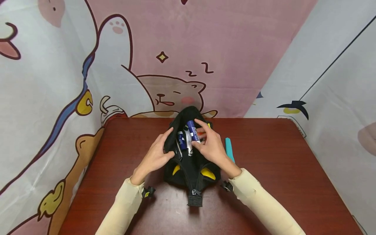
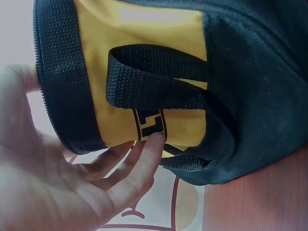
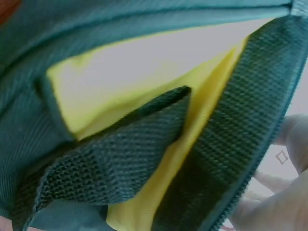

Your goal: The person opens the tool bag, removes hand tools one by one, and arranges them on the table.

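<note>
A black bag with yellow panels (image 1: 192, 181) stands on the table, its zipped top spread wide. My left hand (image 1: 155, 155) holds the bag's left rim. In the left wrist view its fingertips press on the yellow side panel (image 2: 144, 24) by a black webbing loop (image 2: 149, 89), the thumb behind the zip edge. Over the opening, my right hand (image 1: 212, 145) holds a blue glue-stick-like tube (image 1: 193, 131) between thumb and index finger. Inside lie a similar blue tube (image 1: 181, 141) and a whitish item (image 1: 188, 142). Something orange-red (image 1: 201, 134) shows between the right fingers.
A turquoise flat stick (image 1: 229, 149) lies on the dark red wooden table (image 1: 279, 169) right of the bag, close beside the right forearm. Behind the table hangs a printed cartoon cloth (image 1: 229, 49). The bag's front tab (image 1: 195, 200) with a zip pull points toward me.
</note>
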`<state>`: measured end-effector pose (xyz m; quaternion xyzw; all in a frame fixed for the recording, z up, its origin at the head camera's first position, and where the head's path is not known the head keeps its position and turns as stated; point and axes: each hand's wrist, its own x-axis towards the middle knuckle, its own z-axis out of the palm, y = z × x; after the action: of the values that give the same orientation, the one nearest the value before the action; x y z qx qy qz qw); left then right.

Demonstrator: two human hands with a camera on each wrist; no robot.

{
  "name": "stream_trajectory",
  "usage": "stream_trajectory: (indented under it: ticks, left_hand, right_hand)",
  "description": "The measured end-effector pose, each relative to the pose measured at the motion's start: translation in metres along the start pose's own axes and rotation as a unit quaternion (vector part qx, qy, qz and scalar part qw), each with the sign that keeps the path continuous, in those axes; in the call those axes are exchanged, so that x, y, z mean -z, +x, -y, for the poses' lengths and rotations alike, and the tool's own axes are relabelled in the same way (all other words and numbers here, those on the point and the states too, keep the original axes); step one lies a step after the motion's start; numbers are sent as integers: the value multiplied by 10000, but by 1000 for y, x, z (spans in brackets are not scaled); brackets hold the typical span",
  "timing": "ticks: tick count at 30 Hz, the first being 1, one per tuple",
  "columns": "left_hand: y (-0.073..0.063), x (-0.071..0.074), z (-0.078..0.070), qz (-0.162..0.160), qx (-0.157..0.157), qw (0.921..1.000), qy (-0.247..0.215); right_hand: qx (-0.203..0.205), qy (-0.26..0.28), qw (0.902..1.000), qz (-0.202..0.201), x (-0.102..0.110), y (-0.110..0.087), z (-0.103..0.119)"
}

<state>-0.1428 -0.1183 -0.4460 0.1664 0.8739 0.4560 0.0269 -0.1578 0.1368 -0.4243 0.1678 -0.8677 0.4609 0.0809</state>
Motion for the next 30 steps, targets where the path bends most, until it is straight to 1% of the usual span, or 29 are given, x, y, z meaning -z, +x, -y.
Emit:
stream_trajectory:
  ticks: [7, 12, 19, 23, 30]
  left_hand:
    - [0, 0, -1, 7, -51, 10000, -16]
    - [0, 0, -1, -2, -60, 10000, -25]
    - [0, 0, -1, -5, -69, 10000, 34]
    - [0, 0, -1, -3, -33, 10000, 27]
    - [0, 0, -1, 14, -37, 10000, -4]
  right_hand:
    - [-19, 580, 9974, -416, 18, -11, 3]
    - [-39, 786, 9942, -726, 30, -17, 2]
    - [-214, 918, 9903, -1024, 44, -27, -8]
    - [-242, 1028, 9877, -1153, 51, -32, -14]
    - [-443, 967, 9843, -1409, 62, -39, -22]
